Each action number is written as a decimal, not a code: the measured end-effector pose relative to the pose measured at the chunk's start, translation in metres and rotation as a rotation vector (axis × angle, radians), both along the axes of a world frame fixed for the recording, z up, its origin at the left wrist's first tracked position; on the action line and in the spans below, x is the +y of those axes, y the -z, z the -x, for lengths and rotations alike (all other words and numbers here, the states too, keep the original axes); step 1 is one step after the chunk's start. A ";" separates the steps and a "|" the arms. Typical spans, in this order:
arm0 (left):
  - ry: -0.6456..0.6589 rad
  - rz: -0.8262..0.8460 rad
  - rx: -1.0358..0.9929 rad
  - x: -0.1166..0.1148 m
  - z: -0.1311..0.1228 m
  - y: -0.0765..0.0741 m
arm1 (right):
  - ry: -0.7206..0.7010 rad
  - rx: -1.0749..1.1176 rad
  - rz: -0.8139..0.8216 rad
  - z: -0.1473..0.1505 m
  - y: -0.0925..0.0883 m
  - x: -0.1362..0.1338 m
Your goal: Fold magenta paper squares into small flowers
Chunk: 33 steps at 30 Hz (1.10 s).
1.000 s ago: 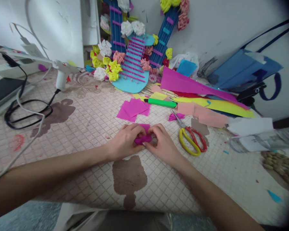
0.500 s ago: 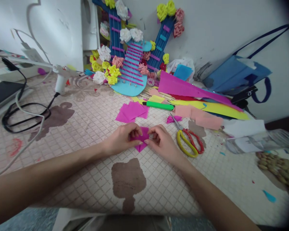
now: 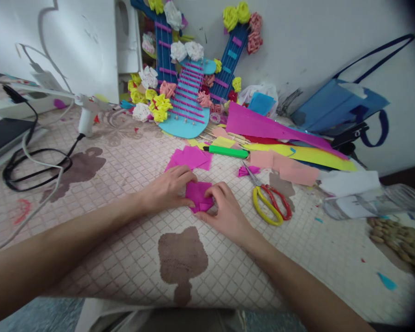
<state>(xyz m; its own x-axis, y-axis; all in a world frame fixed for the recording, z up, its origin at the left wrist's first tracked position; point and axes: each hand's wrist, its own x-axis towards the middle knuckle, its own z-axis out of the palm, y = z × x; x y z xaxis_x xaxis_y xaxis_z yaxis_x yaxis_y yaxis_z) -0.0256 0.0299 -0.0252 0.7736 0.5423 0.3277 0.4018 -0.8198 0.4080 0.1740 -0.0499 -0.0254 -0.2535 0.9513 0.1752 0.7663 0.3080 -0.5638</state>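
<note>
A small magenta paper square lies on the patterned tablecloth between my hands, with folded flaps at its lower edge. My left hand grips its left side, thumb at the lower left corner and fingers along the upper edge. My right hand pinches the lower right part, thumb below and forefinger curled over the right edge. Just behind lies a stack of magenta paper squares, partly covered by my left hand. Scissors with yellow and red handles rest to the right, their tips by a folded magenta paper piece.
A green cutter or marker lies behind, near peach paper pieces and coloured sheets. Paper-flower guitar crafts lean at the wall. A white glue gun with cables stands left; a clear plastic bottle lies right.
The paper's lower point is now folded up into flaps. My left hand has shifted left and flattened along the edge; my right hand has moved lower on the paper.
</note>
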 end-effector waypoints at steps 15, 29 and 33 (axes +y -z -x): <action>-0.249 0.214 -0.118 0.006 -0.017 0.004 | 0.108 0.304 -0.002 -0.017 0.001 0.016; 0.015 0.789 -0.371 -0.008 -0.017 -0.005 | 0.169 0.671 0.144 -0.010 -0.002 0.020; 0.016 0.896 -0.423 -0.003 -0.013 -0.001 | 0.122 0.752 0.205 -0.013 0.000 0.018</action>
<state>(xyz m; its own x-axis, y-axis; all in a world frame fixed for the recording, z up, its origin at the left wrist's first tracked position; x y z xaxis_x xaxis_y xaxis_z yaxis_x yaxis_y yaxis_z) -0.0127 0.0266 -0.0240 0.6969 0.7152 0.0528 0.0711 -0.1421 0.9873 0.1869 -0.0319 -0.0256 -0.0288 0.9967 0.0762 0.1788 0.0802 -0.9806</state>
